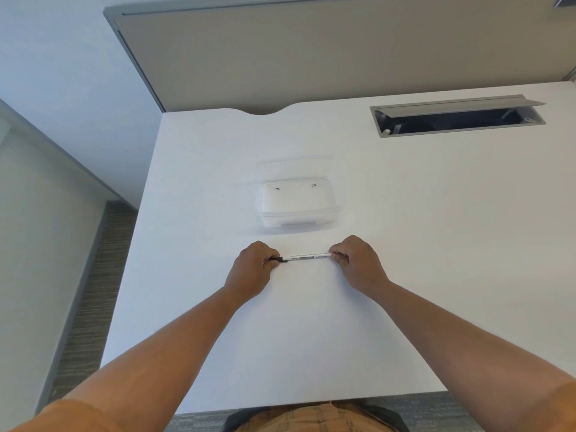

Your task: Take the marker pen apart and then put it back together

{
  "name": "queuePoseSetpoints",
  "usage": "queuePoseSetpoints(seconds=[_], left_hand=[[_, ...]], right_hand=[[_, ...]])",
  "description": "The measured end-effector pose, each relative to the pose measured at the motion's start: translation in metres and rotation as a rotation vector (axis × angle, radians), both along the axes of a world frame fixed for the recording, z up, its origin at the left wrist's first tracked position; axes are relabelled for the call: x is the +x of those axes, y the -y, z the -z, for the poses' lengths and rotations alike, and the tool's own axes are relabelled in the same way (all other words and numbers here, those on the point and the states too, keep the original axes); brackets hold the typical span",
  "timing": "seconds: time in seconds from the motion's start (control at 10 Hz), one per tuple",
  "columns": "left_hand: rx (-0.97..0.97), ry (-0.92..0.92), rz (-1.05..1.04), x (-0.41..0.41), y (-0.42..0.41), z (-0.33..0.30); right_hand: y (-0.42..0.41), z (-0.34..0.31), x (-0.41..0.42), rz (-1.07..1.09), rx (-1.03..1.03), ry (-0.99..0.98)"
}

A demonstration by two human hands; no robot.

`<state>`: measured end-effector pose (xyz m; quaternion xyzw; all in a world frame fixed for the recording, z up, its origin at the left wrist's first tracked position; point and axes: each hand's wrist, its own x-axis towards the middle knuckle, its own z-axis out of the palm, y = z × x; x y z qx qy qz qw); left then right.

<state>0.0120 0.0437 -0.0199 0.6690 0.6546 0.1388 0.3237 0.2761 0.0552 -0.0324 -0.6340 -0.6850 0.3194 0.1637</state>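
A slim white marker pen (307,256) with black print lies level between my two hands, just above the white desk (280,338). My left hand (254,268) is closed around its left end, where a short black part (279,260) shows beside my fingers. My right hand (355,260) pinches the right end, which is hidden inside my fingers. I cannot tell whether the black part is a cap or the pen's tip section.
A clear plastic box (296,201) with its lid open backward stands just beyond the pen. A grey cable hatch (458,116) is open at the back right. A grey partition (311,51) rises behind the desk, whose left edge drops to the floor.
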Motion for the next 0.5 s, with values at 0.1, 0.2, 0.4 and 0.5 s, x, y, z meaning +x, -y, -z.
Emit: queuePoseSetpoints(seconds=[0.1, 0.2, 0.4, 0.5], left_hand=[[0.003, -0.006, -0.007, 0.001, 0.001, 0.000], [-0.006, -0.010, -0.022, 0.001, 0.001, 0.001], [0.060, -0.030, -0.013, 0.001, 0.001, -0.005], [0.189, -0.081, 0.016, 0.005, 0.003, -0.011]], right_hand=[[0.001, 0.001, 0.001, 0.011, -0.006, -0.012], [0.003, 0.001, 0.001, 0.015, -0.007, -0.008], [0.005, -0.004, -0.001, 0.036, 0.019, -0.007], [0.009, -0.009, -0.004, 0.040, 0.120, 0.006]])
